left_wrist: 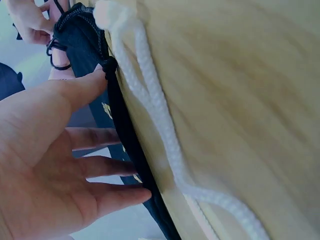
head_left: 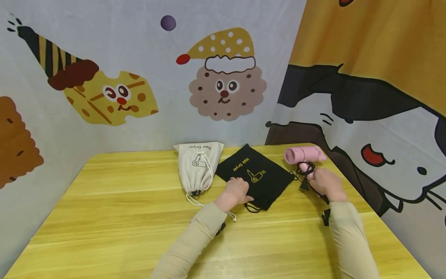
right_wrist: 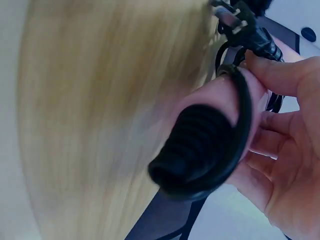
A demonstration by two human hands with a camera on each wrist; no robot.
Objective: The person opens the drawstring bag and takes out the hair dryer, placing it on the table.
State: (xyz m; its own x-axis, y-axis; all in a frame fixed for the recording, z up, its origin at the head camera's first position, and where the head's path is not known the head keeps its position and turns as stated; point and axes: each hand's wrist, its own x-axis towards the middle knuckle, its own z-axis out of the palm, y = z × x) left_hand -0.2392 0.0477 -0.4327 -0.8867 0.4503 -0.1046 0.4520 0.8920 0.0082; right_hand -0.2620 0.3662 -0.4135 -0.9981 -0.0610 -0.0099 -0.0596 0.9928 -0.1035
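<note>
A pink hair dryer point(head_left: 304, 154) lies near the table's right back corner, its black cord point(head_left: 306, 169) wound about the handle. My right hand point(head_left: 326, 182) grips that handle; in the right wrist view the thumb and fingers close round the handle point(right_wrist: 212, 102), beside the black cord sleeve point(right_wrist: 192, 145) and the plug point(right_wrist: 245, 30). A flat black drawstring bag point(head_left: 266, 182) printed "Hair Dryer" lies to its left. With fairly straight fingers my left hand point(head_left: 237, 190) rests on the bag's near left edge, the thumb by its drawstring corner.
A filled-looking beige drawstring bag point(head_left: 195, 166), also printed "Hair Dryer", lies left of the black one, its white cord point(head_left: 191, 199) trailing toward my left wrist. The yellow wood table point(head_left: 104, 217) meets a cartoon-printed cloth point(head_left: 167, 97) at the back and right.
</note>
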